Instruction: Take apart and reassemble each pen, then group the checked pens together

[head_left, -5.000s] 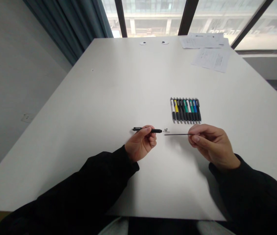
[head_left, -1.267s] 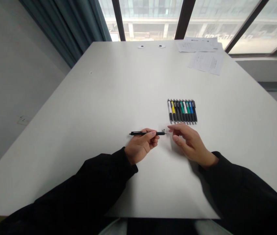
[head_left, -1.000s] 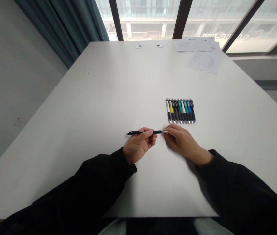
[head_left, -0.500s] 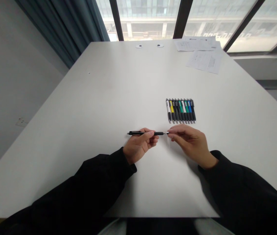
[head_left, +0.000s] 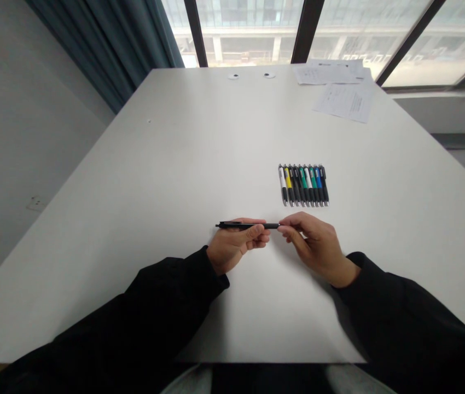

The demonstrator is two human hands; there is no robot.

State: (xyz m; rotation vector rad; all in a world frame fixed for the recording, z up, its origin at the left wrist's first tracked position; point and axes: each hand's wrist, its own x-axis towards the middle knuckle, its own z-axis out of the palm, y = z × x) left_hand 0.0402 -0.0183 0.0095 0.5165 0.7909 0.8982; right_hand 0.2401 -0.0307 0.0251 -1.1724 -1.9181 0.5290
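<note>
A black click pen (head_left: 246, 225) lies level in my left hand (head_left: 238, 244), its clip end pointing left. My left thumb presses on the barrel and the fingers support it from behind. At the pen's right end, thumb and fingertips of my right hand (head_left: 312, 243) pinch the small silver pen tip (head_left: 279, 225), mostly covered by the fingers. The tip appears to meet the barrel's end. Just beyond my right hand is a neat row of click pens (head_left: 303, 186) with white, yellow, black, green and blue barrels.
The white table (head_left: 167, 180) extends to a window. Printed papers (head_left: 343, 101) lie at its far right corner, and two small white ovals with dark spots (head_left: 233, 76) sit near the far edge. A blue-grey curtain (head_left: 113, 44) hangs at the left.
My right hand has moved slightly left, bringing the pen tip against the barrel. The thin refill that showed between them is now covered. The row of pens has stayed put.
</note>
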